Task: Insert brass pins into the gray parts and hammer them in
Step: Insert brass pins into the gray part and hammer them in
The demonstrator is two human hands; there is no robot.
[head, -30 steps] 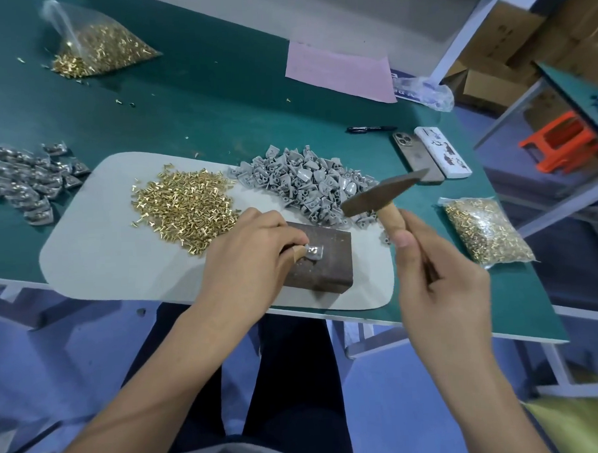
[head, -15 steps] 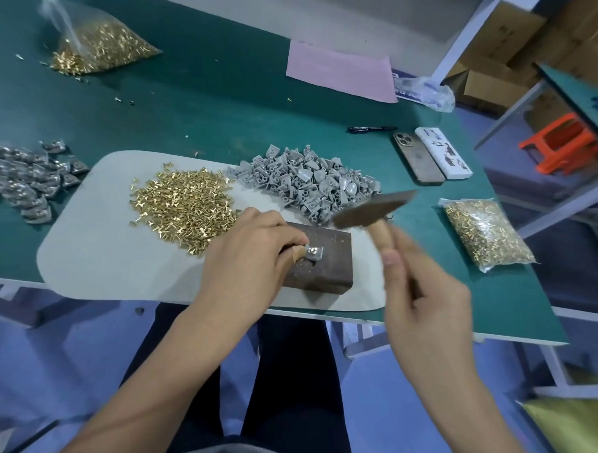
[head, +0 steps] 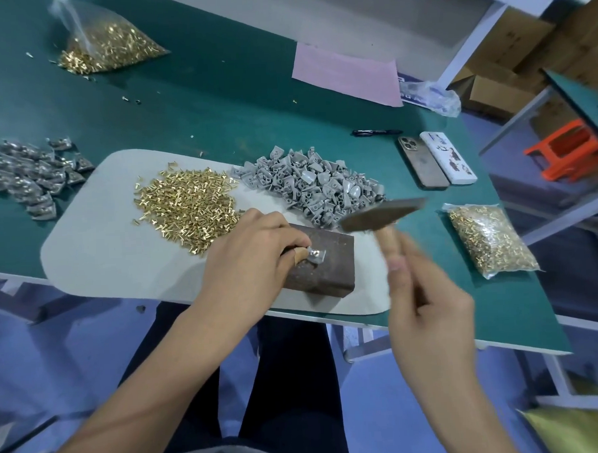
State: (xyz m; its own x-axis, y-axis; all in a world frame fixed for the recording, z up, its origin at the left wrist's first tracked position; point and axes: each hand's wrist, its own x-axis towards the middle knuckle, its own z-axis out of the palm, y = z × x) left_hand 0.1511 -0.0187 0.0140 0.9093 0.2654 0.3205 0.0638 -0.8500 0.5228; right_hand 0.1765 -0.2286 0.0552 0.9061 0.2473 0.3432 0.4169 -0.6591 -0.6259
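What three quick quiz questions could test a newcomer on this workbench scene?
1. True or false: the hammer is resting flat on the block.
2. Which hand holds the small gray part on the block? A) left hand B) right hand
3. Fill in: on the white mat, the loose pile of brass pins lies to the ____ of the pile of gray parts, as the camera sees it.

Key: 1 false, the hammer is raised above it, blurred; 2 A; 3 left.
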